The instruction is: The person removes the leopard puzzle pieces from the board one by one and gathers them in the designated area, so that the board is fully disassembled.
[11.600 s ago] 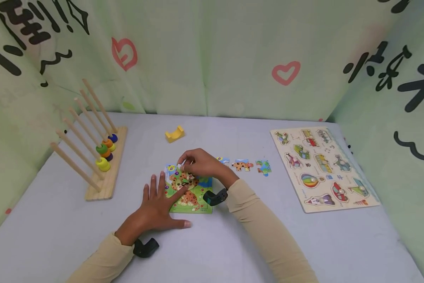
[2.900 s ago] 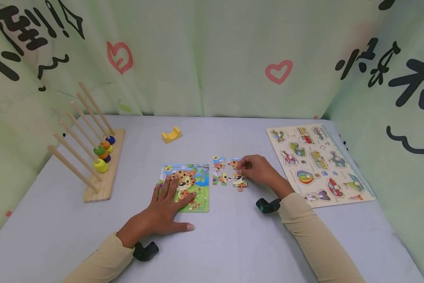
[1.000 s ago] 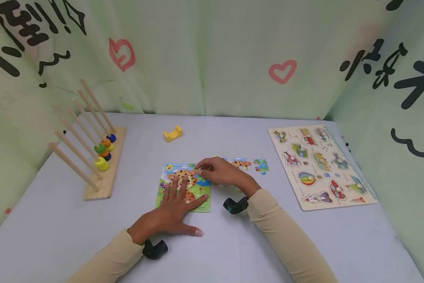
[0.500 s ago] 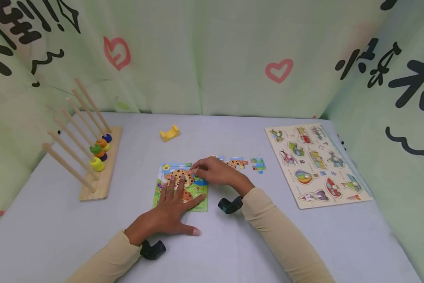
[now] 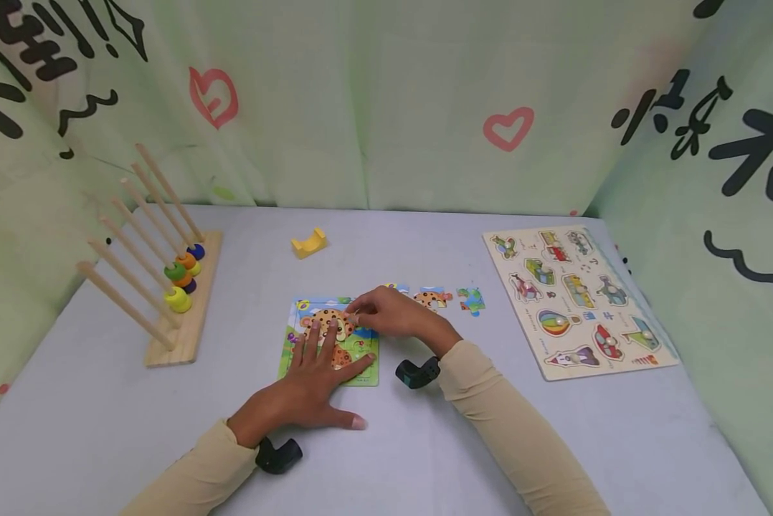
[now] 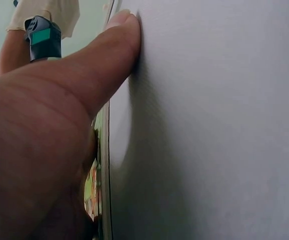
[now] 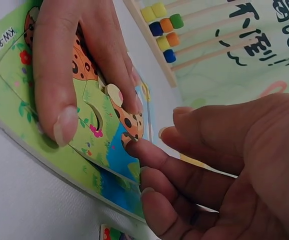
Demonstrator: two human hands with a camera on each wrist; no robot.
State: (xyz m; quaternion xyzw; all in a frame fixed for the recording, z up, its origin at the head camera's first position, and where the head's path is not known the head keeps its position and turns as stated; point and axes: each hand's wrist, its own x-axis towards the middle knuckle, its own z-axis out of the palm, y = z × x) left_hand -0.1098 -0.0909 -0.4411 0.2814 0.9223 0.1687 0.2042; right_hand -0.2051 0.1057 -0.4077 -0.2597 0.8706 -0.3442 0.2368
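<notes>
In the head view my left hand rests with spread fingers on a square leopard jigsaw board, its thumb on the tablecloth. My right hand is at the board's upper right, fingers bent. The right wrist view shows a fingertip of my right hand touching a jigsaw piece with a spotted patch and blue and green areas. One edge of that piece stands slightly raised above the board; the thumb is apart from it. Loose jigsaw pieces, including a spotted one and a blue-green one, lie right of the board.
A wooden peg rack with coloured beads stands at the left. A yellow curved block lies behind the board. On the right is a larger wooden picture puzzle. A printed curtain encloses the table's back and sides.
My right hand has come from the loose pieces on the right to the board's upper right. My left hand has shifted slightly right and lower on the board. Over the last half second both hands barely move.
</notes>
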